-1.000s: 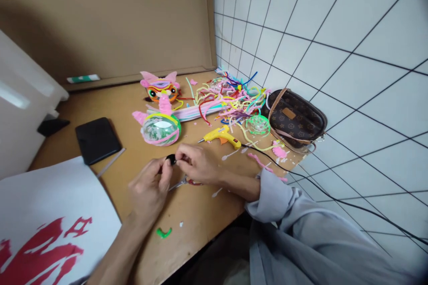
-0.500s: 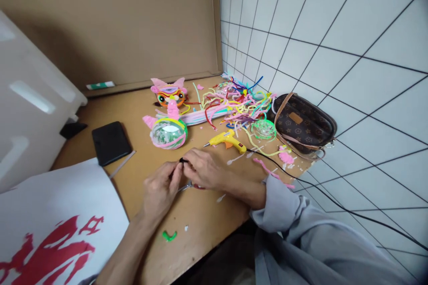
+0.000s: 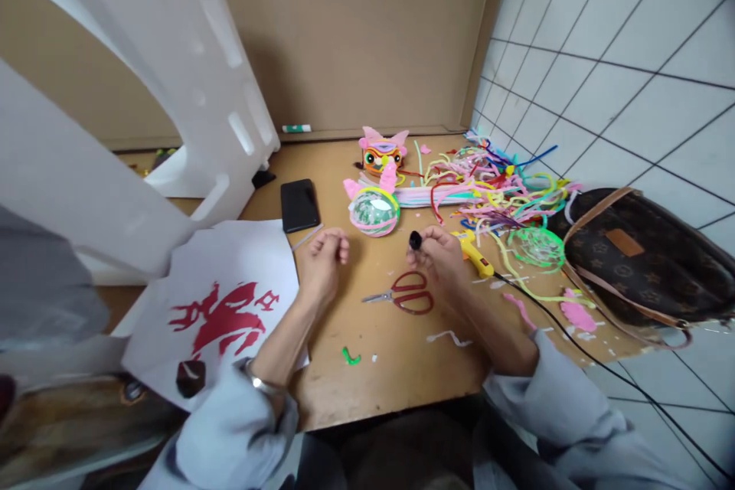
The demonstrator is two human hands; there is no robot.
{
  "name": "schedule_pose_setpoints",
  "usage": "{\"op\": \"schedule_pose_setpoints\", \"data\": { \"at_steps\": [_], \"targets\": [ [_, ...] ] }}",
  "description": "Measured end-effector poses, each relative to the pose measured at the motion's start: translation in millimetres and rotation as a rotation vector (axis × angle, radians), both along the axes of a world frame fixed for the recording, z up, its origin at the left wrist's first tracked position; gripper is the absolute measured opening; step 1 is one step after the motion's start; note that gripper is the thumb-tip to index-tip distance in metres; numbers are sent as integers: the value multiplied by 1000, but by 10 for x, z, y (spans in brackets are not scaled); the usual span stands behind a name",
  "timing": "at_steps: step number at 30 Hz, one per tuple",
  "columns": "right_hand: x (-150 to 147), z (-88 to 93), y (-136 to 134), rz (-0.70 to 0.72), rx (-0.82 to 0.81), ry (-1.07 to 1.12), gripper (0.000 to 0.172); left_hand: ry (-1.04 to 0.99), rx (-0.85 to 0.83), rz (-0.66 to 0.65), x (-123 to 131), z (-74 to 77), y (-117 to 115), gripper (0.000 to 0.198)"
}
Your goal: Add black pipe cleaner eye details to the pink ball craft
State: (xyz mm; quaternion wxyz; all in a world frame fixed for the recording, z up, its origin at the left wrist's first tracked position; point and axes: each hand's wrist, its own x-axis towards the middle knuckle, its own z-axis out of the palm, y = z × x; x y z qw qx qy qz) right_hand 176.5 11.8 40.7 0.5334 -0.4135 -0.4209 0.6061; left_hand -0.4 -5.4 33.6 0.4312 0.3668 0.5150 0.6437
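My right hand (image 3: 441, 259) pinches a small black rolled piece (image 3: 414, 240), seemingly a coiled pipe cleaner, between thumb and fingers. To its left, my left hand (image 3: 326, 262) hovers over the table with fingers curled in, and nothing shows in them. Red-handled scissors (image 3: 409, 294) lie between the hands, blades pointing left. Beyond the hands sits a clear ball (image 3: 375, 211) trimmed with green, yellow and pink pipe cleaner, with two pink ears. Behind it stands a finished-looking orange animal head (image 3: 383, 157) with pink ears. A yellow glue gun (image 3: 475, 254) lies partly behind my right hand.
Tangled pipe cleaners (image 3: 488, 184) cover the back right, near a green-ringed clear piece (image 3: 537, 246) and a brown handbag (image 3: 643, 253). On the left are a black flat case (image 3: 299, 205) and white paper with red shapes (image 3: 230, 314). The glue gun's cord (image 3: 574, 337) runs right.
My hands have come apart; the right one keeps the black piece. The scissors beneath them now show fully. The view has swung left, shifting the table's things rightward.
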Motion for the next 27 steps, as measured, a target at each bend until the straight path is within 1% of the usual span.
{"op": "schedule_pose_setpoints", "data": {
  "at_steps": [3, 5, 8, 10, 11, 12, 13, 16, 18, 20, 24, 26, 27],
  "targets": [
    [-23, 8, -16, 17, 28, -87, 20, 31, 24, -176, 94, 20, -96, 25],
    [-46, -37, -35, 8, 71, -170, 22, 116, 60, -220, 173, 19, -172, 30],
    [-54, -135, -71, -15, 238, -396, 17, 199, 47, -275, 235, -3, -226, 34],
    [-49, -185, -90, -25, 373, -572, 11, 191, 4, -355, 237, -32, -220, 37],
    [-49, -199, -94, -13, 408, -614, 8, 174, -12, -398, 232, -50, -208, 38],
    [-51, -206, -92, 12, 405, -608, 7, 150, -18, -426, 225, -68, -194, 38],
    [-55, -207, -84, 46, 366, -550, 8, 118, -16, -443, 218, -88, -178, 38],
    [-74, -192, -39, 159, 161, -228, 14, -12, -6, -444, 198, -143, -138, 36],
    [-80, -180, -17, 214, 72, -92, 19, -46, -23, -436, 190, -171, -124, 35],
    [-75, -171, -23, 256, 56, -112, 19, 1, -46, -409, 186, -188, -125, 32],
    [-56, -169, -78, 279, 182, -328, 20, 216, -33, -311, 197, -180, -164, 26],
    [-59, -184, -86, 298, 214, -341, 25, 253, -40, -325, 210, -155, -186, 26],
    [-63, -196, -81, 317, 206, -320, 27, 236, -47, -339, 216, -140, -194, 27]
  ]
}}
